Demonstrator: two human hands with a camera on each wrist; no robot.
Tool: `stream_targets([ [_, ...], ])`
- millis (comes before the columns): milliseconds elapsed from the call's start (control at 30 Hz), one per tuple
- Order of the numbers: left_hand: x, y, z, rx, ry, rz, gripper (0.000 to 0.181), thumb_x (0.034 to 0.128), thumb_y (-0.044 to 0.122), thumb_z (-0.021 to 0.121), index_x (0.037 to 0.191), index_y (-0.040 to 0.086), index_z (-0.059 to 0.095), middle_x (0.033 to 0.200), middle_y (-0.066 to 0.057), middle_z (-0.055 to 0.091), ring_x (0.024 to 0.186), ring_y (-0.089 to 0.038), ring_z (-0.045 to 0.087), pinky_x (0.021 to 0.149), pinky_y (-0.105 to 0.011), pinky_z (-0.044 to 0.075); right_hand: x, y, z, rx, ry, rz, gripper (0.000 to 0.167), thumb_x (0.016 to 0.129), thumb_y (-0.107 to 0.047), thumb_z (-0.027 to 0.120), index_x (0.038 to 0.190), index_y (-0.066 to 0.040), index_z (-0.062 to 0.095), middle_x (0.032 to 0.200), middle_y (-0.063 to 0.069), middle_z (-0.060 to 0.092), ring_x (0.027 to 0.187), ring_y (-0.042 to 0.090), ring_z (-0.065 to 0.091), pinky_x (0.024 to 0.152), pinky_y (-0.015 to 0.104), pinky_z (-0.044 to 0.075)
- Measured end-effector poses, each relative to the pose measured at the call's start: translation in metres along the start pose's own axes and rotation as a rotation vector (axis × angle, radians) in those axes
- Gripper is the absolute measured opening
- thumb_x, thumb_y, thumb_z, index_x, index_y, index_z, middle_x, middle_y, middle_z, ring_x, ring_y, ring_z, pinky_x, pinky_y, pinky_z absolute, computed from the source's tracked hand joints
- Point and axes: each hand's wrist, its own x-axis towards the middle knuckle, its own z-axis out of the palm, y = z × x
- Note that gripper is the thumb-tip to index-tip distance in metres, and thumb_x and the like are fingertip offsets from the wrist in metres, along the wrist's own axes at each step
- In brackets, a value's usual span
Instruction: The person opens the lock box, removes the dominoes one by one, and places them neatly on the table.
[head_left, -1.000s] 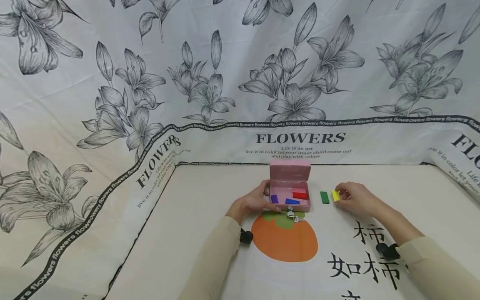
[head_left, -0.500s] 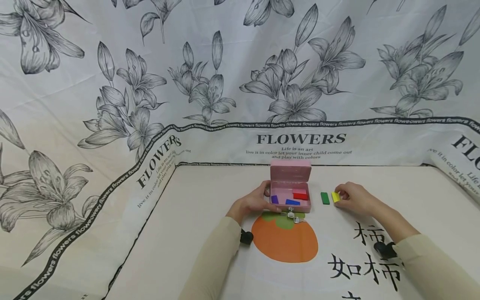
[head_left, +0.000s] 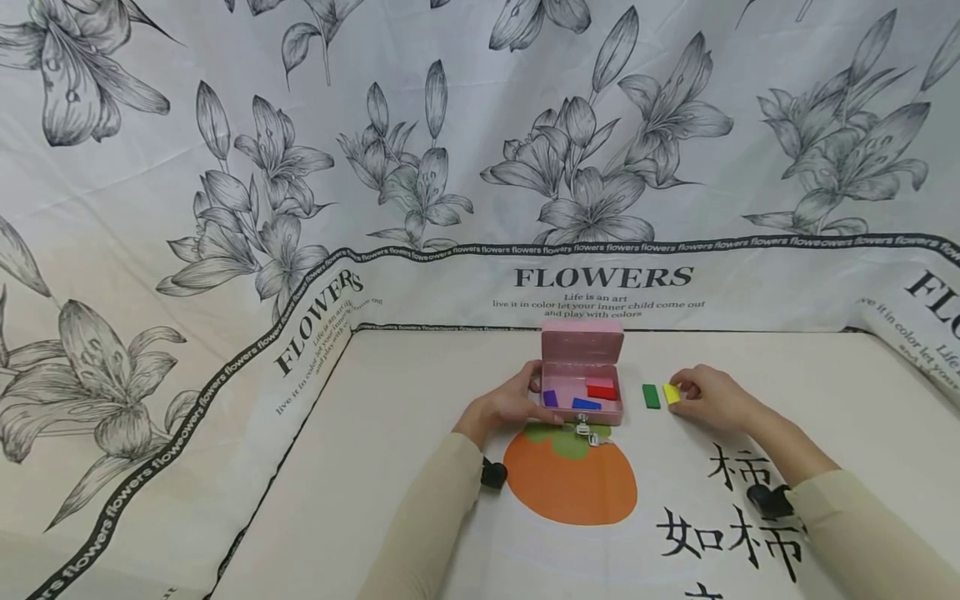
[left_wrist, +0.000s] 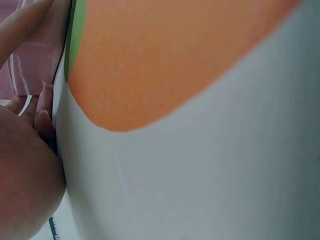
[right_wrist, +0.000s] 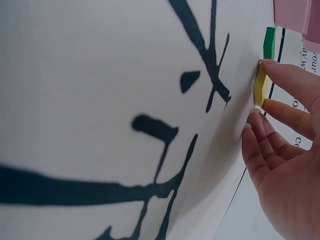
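Observation:
A pink metal box (head_left: 581, 350) stands with its lid up, and red and blue blocks lie inside. My left hand (head_left: 508, 400) grips the box's left side, thumb along the front; its fingers show against the pink wall (left_wrist: 35, 65) in the left wrist view. To the right of the box lies a green block (head_left: 651, 396), also seen in the right wrist view (right_wrist: 269, 43). Just right of it, my right hand (head_left: 711, 400) pinches a yellow block (head_left: 671, 394) between thumb and index finger at the table surface; the right wrist view shows this yellow block (right_wrist: 259, 86) at the fingertips.
A small silver latch with a lock (head_left: 583, 428) hangs at the box front. The white table cover (head_left: 405, 400) bears a printed orange fruit (head_left: 570, 492) and black characters (head_left: 690, 532). Behind stands a flower-printed cloth (head_left: 420, 283).

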Motion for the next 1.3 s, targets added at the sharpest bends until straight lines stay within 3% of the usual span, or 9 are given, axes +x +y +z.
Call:
stream_targets([
  [300, 0.001, -0.001, 0.002, 0.027, 0.003, -0.005, 0.102, 0.076, 0.021, 0.092, 0.156, 0.023, 0.029, 0.121, -0.004, 0.05, 0.112, -0.022, 0.048, 0.104, -0.042, 0.041, -0.003, 0.0, -0.001, -0.023, 0.0, 0.005, 0.056, 0.086, -0.015, 0.08, 0.126, 0.016, 0.057, 0.1, 0.016, 0.061, 0.087, 0.026, 0.054, 0.075, 0.041, 0.048],
  [533, 0.0, 0.0, 0.0, 0.009, -0.002, -0.004, 0.101, 0.0745, 0.022, 0.093, 0.155, 0.025, 0.031, 0.12, -0.004, 0.051, 0.113, -0.022, 0.048, 0.106, -0.044, 0.041, -0.009, -0.006, -0.011, -0.059, 0.012, -0.001, 0.059, 0.087, -0.016, 0.08, 0.132, 0.014, 0.054, 0.112, 0.027, 0.062, 0.096, 0.036, 0.059, 0.079, 0.049, 0.052],
  [767, 0.0, 0.0, 0.0, 0.002, 0.008, -0.025, 0.104, 0.0737, 0.024, 0.094, 0.156, 0.025, 0.03, 0.121, -0.003, 0.05, 0.114, -0.022, 0.047, 0.107, -0.045, 0.041, -0.012, -0.015, -0.021, -0.058, 0.017, -0.049, 0.059, 0.087, -0.017, 0.08, 0.133, 0.011, 0.055, 0.115, 0.026, 0.061, 0.098, 0.036, 0.06, 0.081, 0.05, 0.052],
  [1300, 0.0, -0.001, -0.001, 0.006, -0.006, 0.019, 0.1, 0.0744, 0.021, 0.093, 0.153, 0.024, 0.032, 0.121, -0.003, 0.051, 0.114, -0.023, 0.048, 0.109, -0.046, 0.038, -0.008, -0.051, -0.025, -0.049, 0.006, -0.113, 0.054, 0.086, -0.014, 0.082, 0.131, 0.006, 0.059, 0.115, 0.021, 0.063, 0.102, 0.033, 0.06, 0.087, 0.054, 0.053],
])
